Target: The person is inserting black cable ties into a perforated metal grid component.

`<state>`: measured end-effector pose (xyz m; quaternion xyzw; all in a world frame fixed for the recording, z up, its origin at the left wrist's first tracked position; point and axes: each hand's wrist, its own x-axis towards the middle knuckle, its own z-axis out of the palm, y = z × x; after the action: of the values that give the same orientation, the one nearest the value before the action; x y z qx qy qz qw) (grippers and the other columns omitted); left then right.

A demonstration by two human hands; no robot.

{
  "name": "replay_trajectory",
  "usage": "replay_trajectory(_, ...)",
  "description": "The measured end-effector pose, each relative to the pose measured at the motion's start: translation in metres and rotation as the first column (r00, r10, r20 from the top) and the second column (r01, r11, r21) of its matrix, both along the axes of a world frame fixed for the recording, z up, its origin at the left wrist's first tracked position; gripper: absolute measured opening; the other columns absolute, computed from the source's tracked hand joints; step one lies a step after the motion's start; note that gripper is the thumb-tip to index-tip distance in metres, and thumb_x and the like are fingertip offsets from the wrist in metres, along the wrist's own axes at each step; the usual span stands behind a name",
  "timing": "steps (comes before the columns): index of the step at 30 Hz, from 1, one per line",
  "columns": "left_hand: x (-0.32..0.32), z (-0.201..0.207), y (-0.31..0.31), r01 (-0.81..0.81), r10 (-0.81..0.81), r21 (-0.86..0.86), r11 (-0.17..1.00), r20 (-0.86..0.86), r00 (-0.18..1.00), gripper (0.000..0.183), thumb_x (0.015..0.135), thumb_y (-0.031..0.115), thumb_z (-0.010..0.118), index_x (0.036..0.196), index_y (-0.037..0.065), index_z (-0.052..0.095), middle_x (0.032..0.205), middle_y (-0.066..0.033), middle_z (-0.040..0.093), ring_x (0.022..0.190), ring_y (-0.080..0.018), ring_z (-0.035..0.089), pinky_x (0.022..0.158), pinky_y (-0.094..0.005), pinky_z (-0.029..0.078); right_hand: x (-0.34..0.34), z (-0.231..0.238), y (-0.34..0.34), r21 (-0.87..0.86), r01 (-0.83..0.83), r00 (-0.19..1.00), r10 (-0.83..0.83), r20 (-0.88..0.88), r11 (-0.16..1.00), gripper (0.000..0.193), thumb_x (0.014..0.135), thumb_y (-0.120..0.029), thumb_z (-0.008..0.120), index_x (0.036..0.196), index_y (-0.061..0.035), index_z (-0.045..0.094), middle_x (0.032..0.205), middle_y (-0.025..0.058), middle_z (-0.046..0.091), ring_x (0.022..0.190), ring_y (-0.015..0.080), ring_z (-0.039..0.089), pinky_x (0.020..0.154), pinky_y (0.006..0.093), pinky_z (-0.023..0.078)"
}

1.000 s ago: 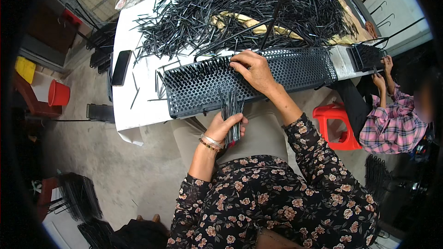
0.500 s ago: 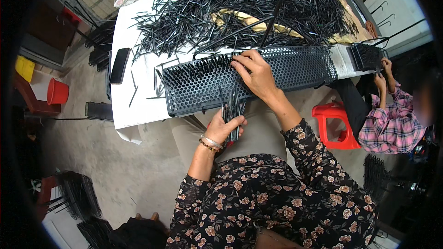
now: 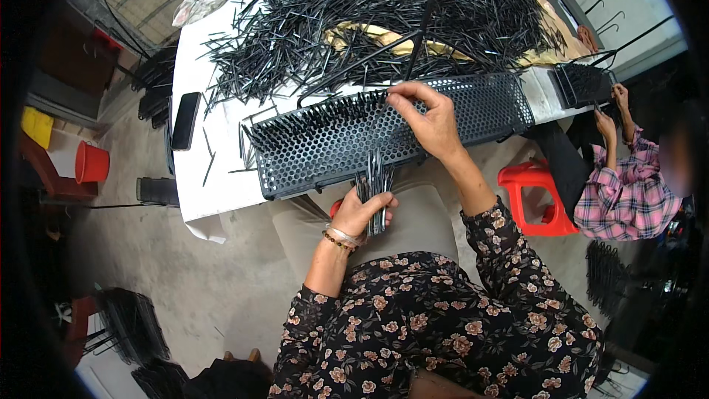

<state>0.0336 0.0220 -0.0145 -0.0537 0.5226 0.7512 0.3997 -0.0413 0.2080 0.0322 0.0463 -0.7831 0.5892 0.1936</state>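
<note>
A long black perforated tray [image 3: 325,149] lies tilted along the table's near edge. Short thin black sticks [image 3: 325,120] stand upright in the holes of its left half, in rows along the far side. My right hand [image 3: 428,120] is at the right end of these rows, thumb and fingers pinched on a thin black stick that they mostly hide. Below the tray's near edge, over my lap, my left hand [image 3: 362,214] is closed round a bundle of the same black sticks [image 3: 378,181], which point up toward the tray.
A big heap of loose black sticks [image 3: 413,0] covers the table behind the tray. A phone [image 3: 185,121] lies at the table's left. To the right, a person in a plaid shirt [image 3: 628,192] handles a dark rack [image 3: 583,85]; a red stool [image 3: 538,199] stands beside them.
My right hand has shifted slightly right along the tray, and its fingers have curled closer together. My left hand still grips the bundle. The whole view has shifted slightly.
</note>
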Motion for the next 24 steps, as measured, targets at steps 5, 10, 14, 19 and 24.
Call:
replay_trajectory(5, -0.002, -0.005, 0.007, -0.097, 0.089, 0.072, 0.993, 0.109, 0.990, 0.020, 0.086, 0.016, 0.061, 0.095, -0.002, 0.057, 0.084, -0.0107, 0.065, 0.066, -0.0143, 0.062, 0.058, -0.0267, 0.054, -0.020, -0.013, 0.001, 0.227, 0.106, 0.973, -0.054, -0.224, 0.968, 0.012, 0.080, -0.009, 0.064, 0.090, -0.0017, 0.066, 0.086, 0.0097, 0.066, 0.081, 0.0246, 0.061, 0.073, 0.0338, 0.045)
replay_trajectory(10, 0.000, -0.004, 0.007, -0.129, 0.119, 0.098, 0.987, 0.101, 0.988, 0.020, 0.086, 0.015, 0.059, 0.097, -0.002, 0.057, 0.087, -0.0117, 0.065, 0.069, -0.0153, 0.063, 0.060, -0.0274, 0.055, -0.019, -0.025, -0.003, 0.351, 0.143, 0.957, -0.039, -0.286, 0.925, 0.013, 0.080, -0.010, 0.064, 0.091, -0.0036, 0.066, 0.084, 0.0098, 0.065, 0.080, 0.0256, 0.059, 0.074, 0.0358, 0.042)
replay_trajectory(14, 0.002, -0.003, 0.007, -0.167, 0.158, 0.067, 0.984, 0.124, 0.980, 0.019, 0.087, 0.013, 0.058, 0.099, -0.002, 0.056, 0.090, -0.0135, 0.065, 0.070, -0.0156, 0.063, 0.060, -0.0277, 0.055, -0.019, -0.029, -0.009, 0.482, 0.133, 0.952, 0.024, -0.306, 0.866, 0.016, 0.079, -0.009, 0.066, 0.094, -0.0030, 0.066, 0.089, 0.0090, 0.066, 0.082, 0.0245, 0.058, 0.078, 0.0343, 0.042)
replay_trajectory(19, 0.003, -0.004, 0.003, -0.138, 0.135, 0.053, 0.989, 0.053, 0.989, 0.020, 0.087, 0.013, 0.057, 0.102, -0.001, 0.055, 0.091, -0.0136, 0.066, 0.070, -0.0154, 0.063, 0.058, -0.0275, 0.055, -0.020, -0.026, -0.012, 0.516, 0.153, 0.936, 0.045, -0.350, 0.843, 0.014, 0.078, -0.009, 0.067, 0.090, -0.0019, 0.066, 0.085, 0.0087, 0.065, 0.077, 0.0235, 0.058, 0.072, 0.0344, 0.041)
replay_trajectory(24, 0.002, -0.005, -0.001, -0.132, 0.129, 0.045, 0.990, 0.047, 0.990, 0.021, 0.087, 0.014, 0.058, 0.102, 0.000, 0.055, 0.090, -0.0130, 0.066, 0.068, -0.0144, 0.063, 0.057, -0.0260, 0.055, -0.020, -0.023, -0.016, 0.502, 0.171, 0.931, 0.029, -0.364, 0.848, 0.011, 0.077, -0.009, 0.068, 0.086, -0.0022, 0.066, 0.080, 0.0082, 0.065, 0.073, 0.0236, 0.059, 0.071, 0.0341, 0.041)
